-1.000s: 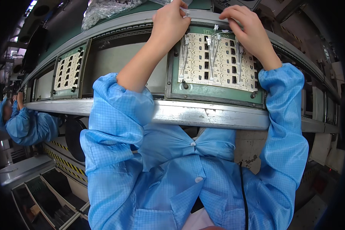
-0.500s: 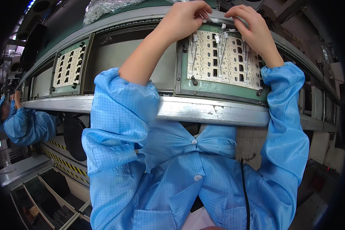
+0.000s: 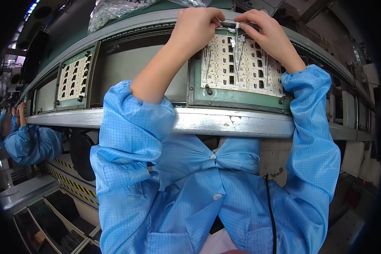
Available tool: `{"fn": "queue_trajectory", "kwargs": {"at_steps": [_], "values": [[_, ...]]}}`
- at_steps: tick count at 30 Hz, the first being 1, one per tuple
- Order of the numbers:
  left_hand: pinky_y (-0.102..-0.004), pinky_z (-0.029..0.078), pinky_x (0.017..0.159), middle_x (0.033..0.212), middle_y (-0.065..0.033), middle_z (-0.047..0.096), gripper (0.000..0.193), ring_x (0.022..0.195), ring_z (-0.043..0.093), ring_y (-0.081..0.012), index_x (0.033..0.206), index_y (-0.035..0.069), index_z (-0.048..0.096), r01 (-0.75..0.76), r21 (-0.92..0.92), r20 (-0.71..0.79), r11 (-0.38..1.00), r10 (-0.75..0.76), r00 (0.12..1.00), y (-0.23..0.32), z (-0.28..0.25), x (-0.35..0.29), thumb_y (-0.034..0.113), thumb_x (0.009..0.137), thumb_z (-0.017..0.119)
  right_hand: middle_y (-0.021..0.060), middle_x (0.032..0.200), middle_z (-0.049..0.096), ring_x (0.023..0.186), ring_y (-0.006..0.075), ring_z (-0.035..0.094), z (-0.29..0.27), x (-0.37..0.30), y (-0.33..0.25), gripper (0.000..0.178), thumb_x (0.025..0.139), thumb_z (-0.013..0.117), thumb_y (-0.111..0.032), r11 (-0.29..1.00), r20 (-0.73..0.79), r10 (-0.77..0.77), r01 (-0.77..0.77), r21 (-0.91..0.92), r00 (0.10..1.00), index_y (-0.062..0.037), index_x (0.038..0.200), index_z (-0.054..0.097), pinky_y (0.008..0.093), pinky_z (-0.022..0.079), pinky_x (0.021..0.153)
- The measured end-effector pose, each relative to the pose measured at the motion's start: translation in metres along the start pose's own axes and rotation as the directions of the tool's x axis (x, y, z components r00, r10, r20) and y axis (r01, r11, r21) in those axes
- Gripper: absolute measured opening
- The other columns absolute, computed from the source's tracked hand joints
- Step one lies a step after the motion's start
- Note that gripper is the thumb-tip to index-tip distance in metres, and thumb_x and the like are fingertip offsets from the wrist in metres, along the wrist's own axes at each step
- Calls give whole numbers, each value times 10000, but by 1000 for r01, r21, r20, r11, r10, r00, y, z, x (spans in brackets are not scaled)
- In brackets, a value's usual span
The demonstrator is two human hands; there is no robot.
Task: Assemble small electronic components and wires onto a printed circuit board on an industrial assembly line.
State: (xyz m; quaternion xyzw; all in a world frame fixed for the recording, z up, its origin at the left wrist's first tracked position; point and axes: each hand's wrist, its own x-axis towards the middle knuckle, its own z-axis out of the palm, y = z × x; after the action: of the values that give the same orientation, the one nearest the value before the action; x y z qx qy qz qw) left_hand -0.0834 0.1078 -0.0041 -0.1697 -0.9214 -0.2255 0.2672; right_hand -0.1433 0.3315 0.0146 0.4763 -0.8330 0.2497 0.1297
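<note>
"What's around you there?"

"A silver rail point(image 3: 233, 123) runs along my side of the green fixture point(image 3: 237, 96). Clear plastic bags point(image 3: 114, 13) lie beyond the line, and a 2nd fixture point(image 3: 73, 79) sits to my left."

"Anything in the way?"

"Thin wires point(image 3: 237, 72) lie across the pale circuit panel point(image 3: 247, 67) before me; my right hand point(image 3: 270, 36) blocks its far right part. That thumb and index finger meet a white connector point(image 3: 237, 26) at the far edge; I can't tell if they clamp it. My left hand point(image 3: 195, 27) is curled, its grip hidden."

"What's changed?"

"My right fingertips have reached that connector; they were apart from it."
</note>
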Motion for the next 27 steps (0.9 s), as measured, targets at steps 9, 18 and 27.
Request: {"fn": "queue_trajectory", "kwargs": {"at_steps": [9, 18, 27], "values": [[-408, 556, 777, 892, -220, 706, 208, 847, 698, -378, 951, 0, 735, 66, -279, 48, 958, -55, 997, 9, -45, 5, 4, 813, 579, 66, 1293, 591, 1226, 268, 522, 20, -1, -3, 347, 982, 517, -89, 963, 65, -128, 139, -229, 990, -138, 1303, 639, 436, 384, 1042], [-454, 534, 816, 887, -187, 717, 187, 907, 678, -379, 906, 41, 754, -260, -72, -29, 963, 258, 966, 12, -60, -5, 110, 818, 604, 73, 1229, 641, 1166, 244, 595, 10, -3, 2, 324, 990, 471, -40, 971, 14, -111, 111, -211, 994, -97, 1243, 665, 374, 440, 1006], [-489, 498, 857, 908, -171, 705, 163, 964, 649, -381, 898, 48, 732, 66, 114, 165, 991, -85, 983, 10, -48, -1, 110, 828, 597, 148, 1076, 627, 1088, 325, 564, -32, -3, -11, 251, 919, 493, 7, 995, -152, 33, -47, -87, 988, -22, 1120, 641, 401, 445, 955]]}}
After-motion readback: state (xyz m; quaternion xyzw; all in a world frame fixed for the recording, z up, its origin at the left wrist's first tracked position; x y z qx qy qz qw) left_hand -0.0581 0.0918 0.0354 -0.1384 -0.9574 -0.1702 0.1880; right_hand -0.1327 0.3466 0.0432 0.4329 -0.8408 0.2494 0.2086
